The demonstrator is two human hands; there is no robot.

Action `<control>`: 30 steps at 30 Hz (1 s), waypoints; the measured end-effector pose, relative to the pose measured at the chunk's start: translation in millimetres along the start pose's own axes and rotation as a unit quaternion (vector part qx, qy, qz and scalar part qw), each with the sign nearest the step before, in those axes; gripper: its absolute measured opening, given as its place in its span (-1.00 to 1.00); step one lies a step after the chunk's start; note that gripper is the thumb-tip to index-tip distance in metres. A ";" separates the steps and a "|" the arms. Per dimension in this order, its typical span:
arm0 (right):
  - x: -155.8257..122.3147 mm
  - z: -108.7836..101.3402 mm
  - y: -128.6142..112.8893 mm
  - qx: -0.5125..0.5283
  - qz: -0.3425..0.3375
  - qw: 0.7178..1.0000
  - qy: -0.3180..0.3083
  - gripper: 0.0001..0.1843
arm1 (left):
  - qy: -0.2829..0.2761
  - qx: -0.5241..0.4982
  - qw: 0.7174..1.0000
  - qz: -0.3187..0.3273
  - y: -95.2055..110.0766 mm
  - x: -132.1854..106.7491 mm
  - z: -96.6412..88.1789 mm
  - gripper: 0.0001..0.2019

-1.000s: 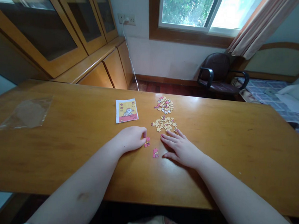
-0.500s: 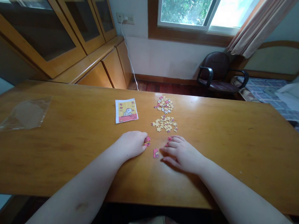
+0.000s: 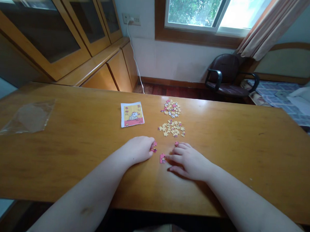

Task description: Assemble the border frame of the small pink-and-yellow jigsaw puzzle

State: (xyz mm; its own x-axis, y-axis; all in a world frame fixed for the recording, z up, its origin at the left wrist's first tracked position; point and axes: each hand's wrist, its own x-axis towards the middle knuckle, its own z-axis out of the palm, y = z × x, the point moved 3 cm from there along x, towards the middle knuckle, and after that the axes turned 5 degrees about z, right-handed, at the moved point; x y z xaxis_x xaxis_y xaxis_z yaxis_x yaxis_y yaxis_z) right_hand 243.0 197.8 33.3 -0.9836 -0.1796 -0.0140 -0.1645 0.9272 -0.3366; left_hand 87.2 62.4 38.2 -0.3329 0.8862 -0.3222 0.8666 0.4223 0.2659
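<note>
My left hand [image 3: 140, 149] rests on the table with curled fingers, closed around the inner ends of pink puzzle pieces [image 3: 155, 143] that show at its thumb and forefinger. Part of those pieces is hidden. Flat on the wood between both hands lies a pink puzzle piece [image 3: 162, 158] with a small printed figure. The forefinger of my right hand [image 3: 189, 161] touches its right edge, fingers stretched and apart. Another pink puzzle piece [image 3: 176, 143] peeks out beyond the right fingertips. Farther off is a spread of loose yellow puzzle pieces [image 3: 172, 128].
A heap of mixed puzzle pieces [image 3: 172, 108] lies near the table's far edge. Left of it is a printed picture sheet [image 3: 132, 115] with a white animal. A clear plastic bag [image 3: 27, 117] lies at far left. Beyond the table stands an armchair [image 3: 226, 73].
My right forefinger has come onto the right edge of the middle pink piece, from just beside it. The left hand stays in place. The whole view has shifted slightly.
</note>
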 end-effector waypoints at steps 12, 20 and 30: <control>0.2 1.1 1.8 0.015 0.002 1.000 0.011 -0.58 | 0.005 -0.053 0.998 0.041 0.7 3.1 1.2 -0.93; 1.1 0.6 4.0 0.025 0.011 1.000 0.004 -0.60 | -0.017 -0.118 0.991 0.061 1.4 8.7 5.1 -0.88; -0.7 -1.4 -4.0 0.021 -0.010 1.000 -0.005 -0.53 | 0.017 -0.190 0.979 0.071 -2.8 15.2 1.4 -0.82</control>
State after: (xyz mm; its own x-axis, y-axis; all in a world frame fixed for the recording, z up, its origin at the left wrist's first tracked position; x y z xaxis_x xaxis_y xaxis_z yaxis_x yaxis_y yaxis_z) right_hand 244.2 194.6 36.0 -0.9792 -0.2023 -0.0168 -0.1813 0.9089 -0.3754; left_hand 80.2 74.4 31.3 -0.2362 0.9445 -0.2284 0.7067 0.3283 0.6267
